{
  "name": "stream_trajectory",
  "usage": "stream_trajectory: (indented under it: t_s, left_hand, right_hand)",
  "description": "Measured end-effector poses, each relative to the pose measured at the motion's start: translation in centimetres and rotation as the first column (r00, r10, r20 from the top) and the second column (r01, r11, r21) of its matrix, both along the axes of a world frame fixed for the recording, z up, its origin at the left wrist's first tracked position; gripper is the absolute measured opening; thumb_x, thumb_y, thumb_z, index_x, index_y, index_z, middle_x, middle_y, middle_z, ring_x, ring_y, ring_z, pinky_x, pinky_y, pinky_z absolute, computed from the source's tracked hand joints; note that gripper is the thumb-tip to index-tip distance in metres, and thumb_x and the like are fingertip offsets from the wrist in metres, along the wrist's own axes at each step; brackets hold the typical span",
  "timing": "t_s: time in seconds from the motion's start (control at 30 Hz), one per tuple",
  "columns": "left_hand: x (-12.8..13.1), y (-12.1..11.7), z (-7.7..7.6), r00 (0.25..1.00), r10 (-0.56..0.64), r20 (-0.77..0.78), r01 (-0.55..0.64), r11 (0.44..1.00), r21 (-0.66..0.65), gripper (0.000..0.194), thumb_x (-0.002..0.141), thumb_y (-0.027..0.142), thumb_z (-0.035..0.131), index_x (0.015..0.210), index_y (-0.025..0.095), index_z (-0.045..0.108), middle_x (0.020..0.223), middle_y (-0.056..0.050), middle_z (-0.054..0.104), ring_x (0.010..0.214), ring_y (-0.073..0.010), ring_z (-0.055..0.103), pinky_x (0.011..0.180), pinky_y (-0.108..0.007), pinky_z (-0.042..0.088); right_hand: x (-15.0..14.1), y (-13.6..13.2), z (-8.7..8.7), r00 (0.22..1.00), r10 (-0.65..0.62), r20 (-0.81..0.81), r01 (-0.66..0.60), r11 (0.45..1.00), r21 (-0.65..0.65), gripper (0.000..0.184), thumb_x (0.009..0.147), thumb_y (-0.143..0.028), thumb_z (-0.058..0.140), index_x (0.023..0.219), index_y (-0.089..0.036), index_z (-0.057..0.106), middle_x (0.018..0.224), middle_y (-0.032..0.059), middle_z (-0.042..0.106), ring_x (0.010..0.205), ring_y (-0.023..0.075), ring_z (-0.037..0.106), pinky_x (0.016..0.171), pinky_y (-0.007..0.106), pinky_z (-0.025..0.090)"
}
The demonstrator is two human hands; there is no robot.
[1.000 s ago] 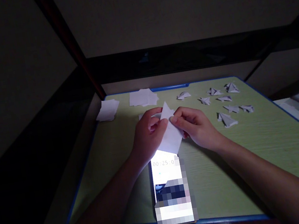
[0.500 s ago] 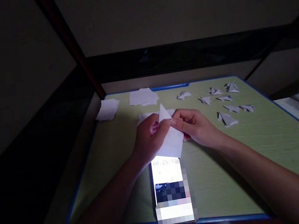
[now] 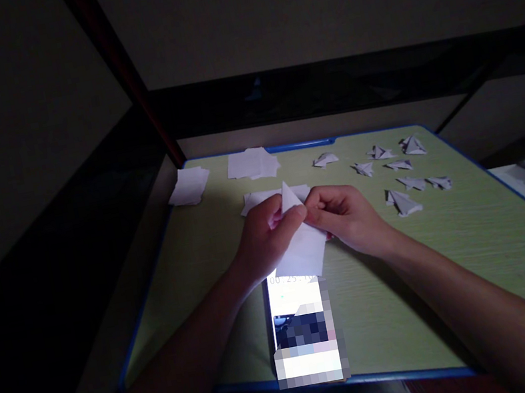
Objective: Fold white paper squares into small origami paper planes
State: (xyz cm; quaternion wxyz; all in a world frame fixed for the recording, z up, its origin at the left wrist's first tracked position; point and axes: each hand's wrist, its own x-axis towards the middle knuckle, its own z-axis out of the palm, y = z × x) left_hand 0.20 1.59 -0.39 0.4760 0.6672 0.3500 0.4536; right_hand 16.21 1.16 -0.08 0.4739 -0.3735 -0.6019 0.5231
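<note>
Between my hands is a white sheet of paper (image 3: 302,256), its far end folded to a sharp point. My left hand (image 3: 268,230) is closed on its left side, the thumb lying across the folded part. At the right edge, my right hand (image 3: 344,216) pinches the paper near my left thumb; some of its fingertips are hidden. Just beyond my hands, partly covered by them, lies more white paper (image 3: 253,199). Beneath the held sheet's near end, a phone (image 3: 294,296) with a bright screen lies on the table, showing a timer.
Several folded paper shapes (image 3: 402,201) are scattered over the right far part of the green table (image 3: 458,270). Flat paper stacks lie at the far left (image 3: 189,186) and along the back edge (image 3: 251,164). A dark wall rises behind the table.
The whole view has shifted slightly. Both hands keep hold of the paper, and my right fingers sit slightly closer around its folded edge by my left thumb.
</note>
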Motion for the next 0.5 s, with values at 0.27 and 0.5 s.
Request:
stream_trajectory:
  t_s: [0.27, 0.5]
  left_hand:
    - [-0.08, 0.05, 0.22, 0.998, -0.061, 0.027, 0.063, 0.995, -0.081, 0.024, 0.081, 0.035, 0.055, 0.066, 0.019, 0.048, 0.058, 0.004, 0.044, 0.056, -0.01, 0.041, 0.049, -0.025, 0.031]
    - [0.23, 0.07, 0.29, 1.0, 0.006, -0.017, -0.007, 0.998, -0.068, 0.03, 0.082, 0.035, 0.055, 0.06, 0.02, 0.041, 0.057, 0.005, 0.04, 0.056, -0.0096, 0.039, 0.05, -0.025, 0.03]
  right_hand:
    - [0.12, -0.01, -0.23, 0.999, -0.013, 0.052, 0.011, 0.999, 0.041, 0.032, 0.073, -0.033, 0.077, 0.059, -0.017, 0.053, 0.049, -0.0057, 0.046, 0.044, 0.005, 0.037, 0.04, 0.02, 0.024]
    - [0.23, -0.12, -0.4, 0.973, -0.083, 0.215, 0.04, 0.98, 0.196, 0.028, 0.079, -0.026, 0.067, 0.06, -0.018, 0.05, 0.054, -0.0054, 0.044, 0.049, 0.0058, 0.036, 0.044, 0.021, 0.026]
